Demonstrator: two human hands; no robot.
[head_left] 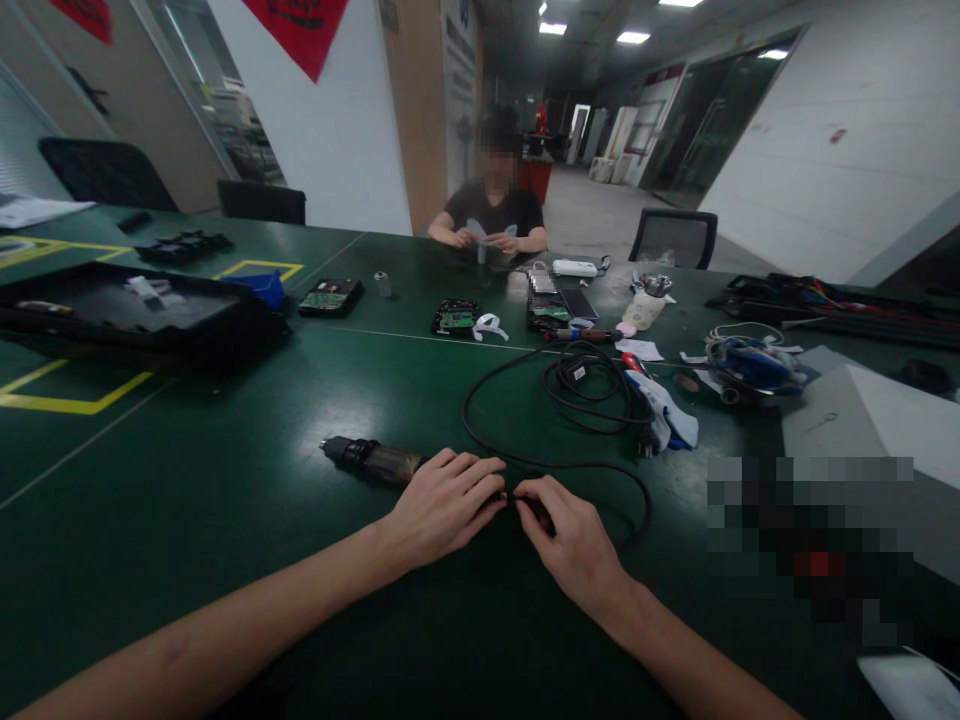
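An electric screwdriver (382,462) with a dark body lies on the green table (247,520), its tip pointing left. My left hand (454,505) is wrapped over its rear end, palm down. Just to the right, my right hand (574,530) pinches a dark piece that looks like the end of the black cable (646,500); the fingers hide most of it. Only a small gap separates the two hands' fingertips. The cable loops away behind my hands into a coil, with a plug (646,440) near a blue-and-white cloth (667,410).
Across the table a person (491,215) handles a small item. Circuit-board units (330,297), a metal cylinder (382,284) and another screwdriver (585,336) lie farther back. A black tray (112,330) stands left, a white box (870,420) right.
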